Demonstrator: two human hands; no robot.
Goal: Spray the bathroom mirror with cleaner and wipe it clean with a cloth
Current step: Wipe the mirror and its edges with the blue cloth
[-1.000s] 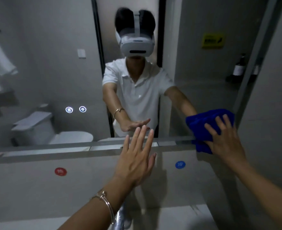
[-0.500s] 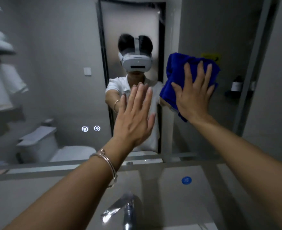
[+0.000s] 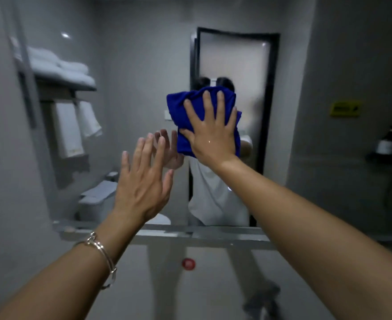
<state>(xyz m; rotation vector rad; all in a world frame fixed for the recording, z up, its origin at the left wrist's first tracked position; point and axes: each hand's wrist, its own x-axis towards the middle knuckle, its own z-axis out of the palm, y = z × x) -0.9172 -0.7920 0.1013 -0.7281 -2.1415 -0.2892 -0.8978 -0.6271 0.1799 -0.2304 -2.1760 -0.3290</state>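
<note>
The bathroom mirror (image 3: 132, 65) fills the wall ahead and reflects the room and a person in a white shirt. My right hand (image 3: 210, 130) presses a bunched blue cloth (image 3: 183, 112) flat against the glass at the mirror's middle, fingers spread and straight. My left hand (image 3: 144, 181), with a silver bracelet on the wrist, is raised just left of it, fingers straight and spread, close to the glass; I cannot tell whether it touches. No spray bottle is in view.
A metal ledge (image 3: 190, 234) runs under the mirror. A round red sticker (image 3: 188, 264) sits on the grey wall below. The reflection shows white towels (image 3: 61, 68) on a rack, a toilet (image 3: 98, 199), a dark-framed door (image 3: 269, 88) and a bottle (image 3: 385, 142).
My right hand has swept the blue cloth from the mirror's lower right edge up and then leftward to its middle. My left hand has risen and stays open. My view has tilted upward.
</note>
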